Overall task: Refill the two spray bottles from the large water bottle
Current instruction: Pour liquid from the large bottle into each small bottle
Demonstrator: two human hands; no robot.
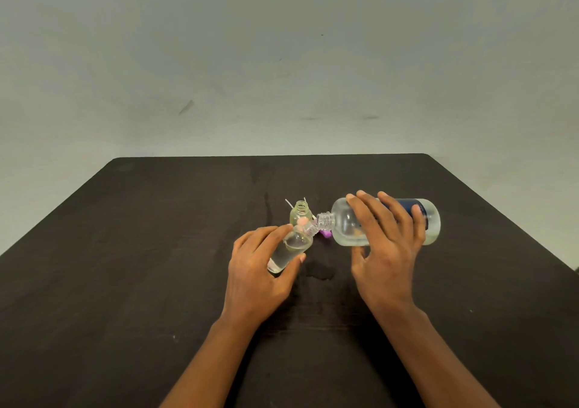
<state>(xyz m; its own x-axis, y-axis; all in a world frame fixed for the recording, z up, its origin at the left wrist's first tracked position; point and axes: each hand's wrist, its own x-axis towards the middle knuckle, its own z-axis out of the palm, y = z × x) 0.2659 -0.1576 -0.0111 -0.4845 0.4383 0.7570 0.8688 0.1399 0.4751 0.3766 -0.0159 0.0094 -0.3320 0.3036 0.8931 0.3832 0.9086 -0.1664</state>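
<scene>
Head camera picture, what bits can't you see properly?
All head view:
- Large water bottle: right hand covers most of its label.
- Purple thing: mostly hidden behind the bottle necks; unidentifiable.
- Held spray bottle: left hand hides its side.
- Water flowing between the necks: too small and clear to tell.

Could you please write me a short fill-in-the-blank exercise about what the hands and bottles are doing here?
1. The left hand holds the clear spray bottle ____ rather than upright.
2. The right hand tips the large water bottle, whose mouth has no ____ on it.
3. The yellowish spray bottle stands ____ on the dark table, behind the other two.

Missing words: tilted; cap; upright
</scene>
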